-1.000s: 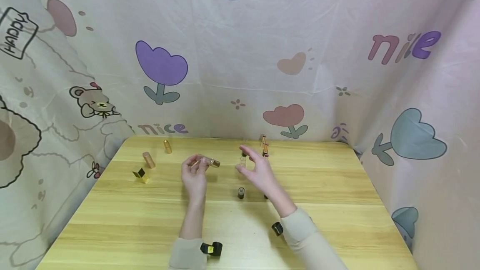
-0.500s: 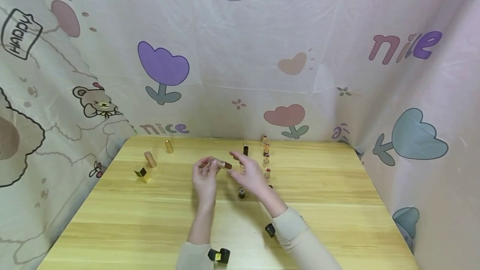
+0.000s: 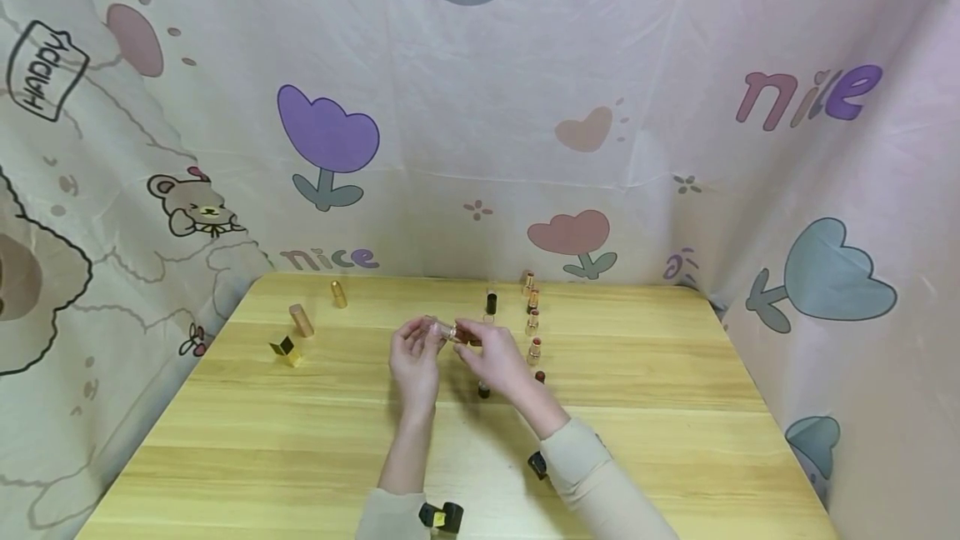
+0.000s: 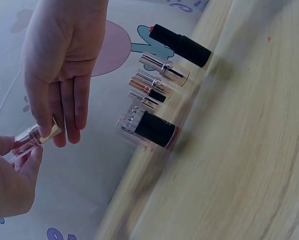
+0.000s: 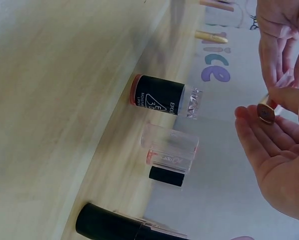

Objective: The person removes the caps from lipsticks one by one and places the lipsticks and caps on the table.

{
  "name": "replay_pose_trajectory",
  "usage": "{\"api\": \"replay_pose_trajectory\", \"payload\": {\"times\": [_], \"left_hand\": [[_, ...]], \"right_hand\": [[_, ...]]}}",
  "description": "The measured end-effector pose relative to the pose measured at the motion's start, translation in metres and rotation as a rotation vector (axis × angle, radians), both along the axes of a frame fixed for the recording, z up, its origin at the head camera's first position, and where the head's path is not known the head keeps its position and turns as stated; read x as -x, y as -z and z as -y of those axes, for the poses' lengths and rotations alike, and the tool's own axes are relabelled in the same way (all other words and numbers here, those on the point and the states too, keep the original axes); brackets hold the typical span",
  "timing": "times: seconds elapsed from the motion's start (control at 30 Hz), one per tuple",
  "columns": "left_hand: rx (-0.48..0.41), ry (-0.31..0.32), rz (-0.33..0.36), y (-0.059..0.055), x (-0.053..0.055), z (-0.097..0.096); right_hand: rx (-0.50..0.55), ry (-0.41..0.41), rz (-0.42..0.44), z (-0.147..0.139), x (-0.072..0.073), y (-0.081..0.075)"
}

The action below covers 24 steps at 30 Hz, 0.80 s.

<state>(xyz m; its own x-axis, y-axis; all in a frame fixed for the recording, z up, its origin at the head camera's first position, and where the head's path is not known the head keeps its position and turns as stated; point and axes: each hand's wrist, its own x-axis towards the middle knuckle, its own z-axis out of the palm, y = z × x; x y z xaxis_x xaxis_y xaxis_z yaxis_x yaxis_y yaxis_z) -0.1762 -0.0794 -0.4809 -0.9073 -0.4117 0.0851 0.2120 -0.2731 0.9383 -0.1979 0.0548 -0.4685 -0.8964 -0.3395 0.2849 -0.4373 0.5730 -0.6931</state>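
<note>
Both hands meet over the middle of the table on one lipstick [image 3: 446, 330], which has a clear cap and a shiny gold base. My left hand [image 3: 416, 365] pinches the clear end; the left wrist view shows thumb and fingertips around it. From the other side my right hand [image 3: 501, 361] holds the gold base [image 5: 266, 113], its thumb on top and fingers beneath in the right wrist view. The lipstick is tilted and off the table. Just beyond the hands, a black-labelled tube with a clear end [image 5: 159, 95] stands near a clear cap [image 5: 169, 141].
Several uncapped lipsticks, such as a red-tipped one [image 3: 535, 350], stand in a column right of the hands. A dark cap [image 3: 483, 390] stands below them. At the left are a gold tube [image 3: 339, 294], a rose-gold tube [image 3: 301, 320] and a square gold-and-black piece [image 3: 287, 350].
The left hand has moved right with the lipstick. The right hand, earlier apart with spread fingers, has come in and taken hold of the base.
</note>
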Motion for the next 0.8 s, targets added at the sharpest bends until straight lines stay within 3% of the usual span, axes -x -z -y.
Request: {"api": "replay_pose_trajectory", "payload": {"times": [0.43,0.63,0.8], "left_hand": [[-0.019,0.011,-0.024,0.000,0.000,0.000],[-0.030,-0.104,-0.045,-0.008,0.002,0.018],[-0.057,-0.165,-0.085,-0.014,0.003,0.037]], "right_hand": [[-0.032,0.003,-0.098,-0.005,-0.003,-0.001],[-0.104,0.075,-0.094,-0.016,-0.004,0.001],[-0.046,0.127,-0.067,-0.028,-0.008,0.001]]}}
